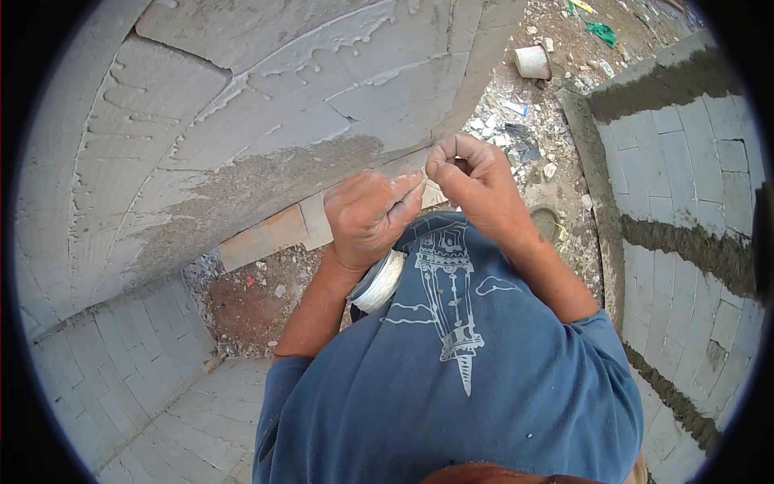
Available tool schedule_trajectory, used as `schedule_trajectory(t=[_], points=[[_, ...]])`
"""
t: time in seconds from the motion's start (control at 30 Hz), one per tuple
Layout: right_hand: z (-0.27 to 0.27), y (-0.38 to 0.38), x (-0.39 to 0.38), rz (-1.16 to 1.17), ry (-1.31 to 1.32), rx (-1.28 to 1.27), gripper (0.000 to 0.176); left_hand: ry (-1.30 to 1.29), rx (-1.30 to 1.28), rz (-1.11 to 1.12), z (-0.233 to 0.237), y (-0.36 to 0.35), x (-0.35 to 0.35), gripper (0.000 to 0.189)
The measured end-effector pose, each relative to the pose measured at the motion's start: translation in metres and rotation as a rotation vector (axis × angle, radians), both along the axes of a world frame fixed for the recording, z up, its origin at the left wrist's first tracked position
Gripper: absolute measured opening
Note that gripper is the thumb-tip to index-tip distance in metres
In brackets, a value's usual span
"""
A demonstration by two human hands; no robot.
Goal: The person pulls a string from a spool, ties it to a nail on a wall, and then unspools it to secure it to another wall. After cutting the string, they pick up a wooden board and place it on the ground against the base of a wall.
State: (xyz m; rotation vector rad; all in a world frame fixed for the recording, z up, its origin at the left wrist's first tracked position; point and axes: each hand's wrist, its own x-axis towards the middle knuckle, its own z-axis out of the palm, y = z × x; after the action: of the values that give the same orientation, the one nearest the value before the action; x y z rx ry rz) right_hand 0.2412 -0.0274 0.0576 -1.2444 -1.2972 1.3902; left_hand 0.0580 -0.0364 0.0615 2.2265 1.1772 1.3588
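My left hand (pixel 367 214) is closed, its thumb and forefinger pinched together in front of my chest. My right hand (pixel 482 181) meets it fingertip to fingertip, thumb and forefinger also pinched. A small pale bit shows where the fingertips meet, too fine to name. Just below my left wrist, against my shirt, is a spool of white string (pixel 382 282). Whether its string runs up to my fingers cannot be seen. Both hands look dusty, and they are close to the block wall (pixel 314 121) on the left.
Another block wall (pixel 677 153) with dark mortar bands rises on the right. A white bucket (pixel 532 62) lies tipped on the rubble-strewn ground (pixel 564 137). Green scrap (pixel 601 33) lies beyond it. More blockwork (pixel 137 347) stands at lower left.
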Motion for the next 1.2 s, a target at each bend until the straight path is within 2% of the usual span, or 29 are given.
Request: schedule_trajectory(t=[0.2, 0.3, 0.4, 0.5, 0.53, 0.6, 0.7, 0.8, 0.93, 1.03, 1.2], points=[[-0.003, 0.000, 0.002, -0.038, -0.217, 0.172, 0.013, -0.005, -0.076, -0.010, -0.004, 0.002, 0.002, 0.015], [0.003, 0.003, 0.011, 0.108, -0.196, 0.171, 0.015, -0.140, -0.253, -0.005, -0.010, -0.002, 0.004, 0.010], [-0.005, 0.004, 0.015, 0.160, 0.007, 0.181, 0.017, -0.250, -0.410, -0.025, -0.014, -0.006, 0.003, 0.008], [-0.006, 0.002, 0.015, 0.176, 0.049, 0.077, 0.017, -0.298, -0.487, -0.040, -0.014, -0.007, 0.004, 0.009], [-0.009, 0.002, 0.015, 0.185, 0.171, -0.011, 0.017, -0.309, -0.503, -0.042, -0.014, -0.006, 0.005, 0.010], [-0.016, 0.001, 0.013, 0.202, 0.416, -0.189, 0.017, -0.342, -0.498, -0.025, -0.013, -0.007, 0.005, 0.012], [-0.011, -0.002, 0.005, 0.143, 0.491, -0.201, 0.016, -0.284, -0.405, 0.001, -0.014, -0.008, 0.003, 0.015], [-0.012, -0.003, 0.005, 0.154, 0.478, -0.200, 0.016, -0.197, -0.304, 0.004, -0.016, -0.008, 0.003, 0.019], [-0.010, -0.003, 0.008, 0.135, 0.282, -0.097, 0.018, -0.113, -0.272, -0.003, -0.012, -0.010, 0.002, 0.021], [0.001, -0.005, 0.013, 0.154, 0.078, -0.027, 0.020, -0.133, -0.257, -0.039, -0.015, -0.011, 0.003, 0.013], [-0.005, -0.005, 0.020, 0.168, 0.097, 0.049, 0.021, -0.164, -0.380, -0.057, -0.012, -0.013, 0.008, 0.004]])
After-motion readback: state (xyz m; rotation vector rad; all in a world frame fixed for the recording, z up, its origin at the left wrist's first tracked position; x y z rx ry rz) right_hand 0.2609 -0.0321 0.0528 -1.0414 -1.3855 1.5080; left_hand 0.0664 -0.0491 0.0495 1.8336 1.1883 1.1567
